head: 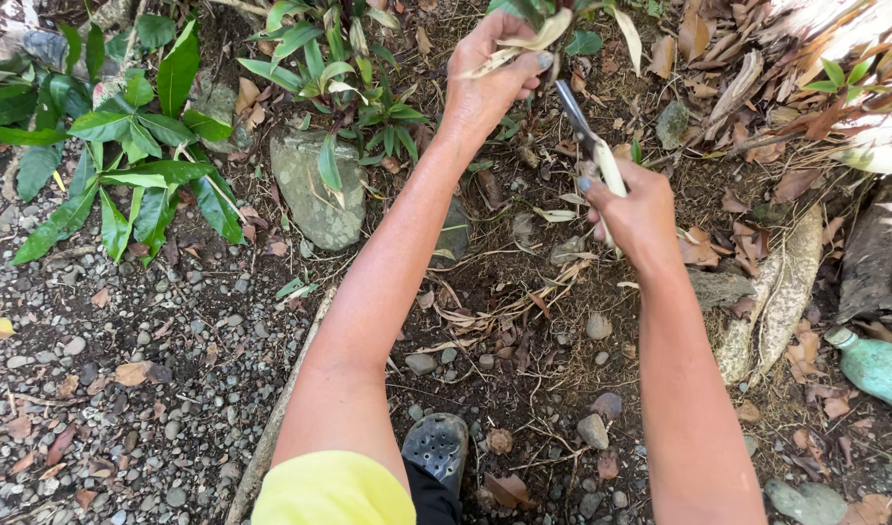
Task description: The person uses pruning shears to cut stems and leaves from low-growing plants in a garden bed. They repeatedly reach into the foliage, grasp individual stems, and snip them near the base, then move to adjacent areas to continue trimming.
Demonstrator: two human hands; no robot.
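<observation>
The ground (125, 389) fills the frame: grey gravel and small pebbles across the lower left, dark soil with dry brown leaves and twigs through the middle and right. At upper left a broad-leaved green plant (125, 146) spreads its long glossy leaves over the gravel. Just right of it, a flat grey stone (310, 185) stands in the soil, with a smaller green plant (339, 68) growing right behind it at top centre. Down the right side lies a pale, curved piece of dry bark (782, 292), and at the right edge a pale green bottle (879, 365) lies on its side among the leaves.

Both bare arms reach up from the bottom of the frame, a yellow sleeve (334, 491) at bottom centre and a dark perforated shoe (436, 447) just beside it on the soil.

The left hand (490, 73), top centre, is closed in a pinch around a bunch of pale, dried-out leaves (524, 44), holding them up off the plant. The right hand (641, 214), right of centre and a little lower, is wrapped tight around the light handles of a pair of garden shears (587, 131). The dark blades point up and left toward the held leaves, their tip just beneath the left hand's fingers; whether the blades touch the leaves I cannot tell.
</observation>
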